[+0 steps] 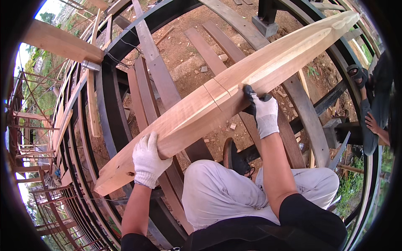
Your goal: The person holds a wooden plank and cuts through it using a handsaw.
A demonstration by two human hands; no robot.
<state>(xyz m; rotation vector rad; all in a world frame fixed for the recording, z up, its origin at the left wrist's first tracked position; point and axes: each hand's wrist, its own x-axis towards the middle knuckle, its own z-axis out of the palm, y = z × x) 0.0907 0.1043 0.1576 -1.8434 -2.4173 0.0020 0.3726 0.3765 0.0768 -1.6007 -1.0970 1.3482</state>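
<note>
A long pale wooden board [180, 121] with tapered ends lies diagonally above my lap, from lower left to upper right. It has cut lines across its middle and a dark knot near its left end. My left hand [148, 159], in a white knit glove, is closed on the board near that end. My right hand [261, 109], in a white and dark glove, grips its lower edge just right of the cut lines. A handsaw [340, 151] is at my right, beside my bent knee.
Black metal beams [115, 108] and loose planks [299, 108] span over dirt ground [184, 54]. A timber beam [63, 39] juts in at upper left, with scaffolding [35, 154] at left. A co-worker's hand [372, 123], dark-clothed leg and sandal [356, 73] are at the far right.
</note>
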